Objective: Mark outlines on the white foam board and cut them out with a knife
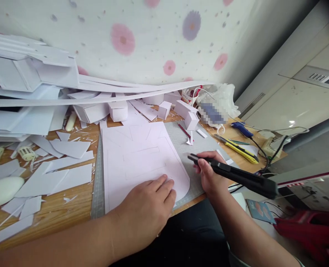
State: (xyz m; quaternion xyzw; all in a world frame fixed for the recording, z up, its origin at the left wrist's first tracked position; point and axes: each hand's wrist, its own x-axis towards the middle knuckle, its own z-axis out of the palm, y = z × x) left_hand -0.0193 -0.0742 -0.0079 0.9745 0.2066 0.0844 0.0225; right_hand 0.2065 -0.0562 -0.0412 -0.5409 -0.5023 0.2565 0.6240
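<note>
My left hand point(150, 202) lies flat on the lower part of a white sheet of card point(142, 159), fingers stretched out. Faint pencil lines mark the sheet, and its lower right corner is cut to a curve. Under it is a grey cutting mat point(97, 196). To the right of the sheet, my right hand point(213, 176) is wrapped round a black utility knife point(242, 178). The knife's front end points left, above the mat and apart from the sheet; I cannot make out its blade.
White offcuts point(66, 178) litter the wooden table point(72, 211) at left. Folded card boxes point(118, 111) and long strips point(142, 89) lie at the back. On the right are a yellow utility knife point(239, 150), a blue glue gun point(242, 129) with its cord, and a dark red pencil point(184, 130).
</note>
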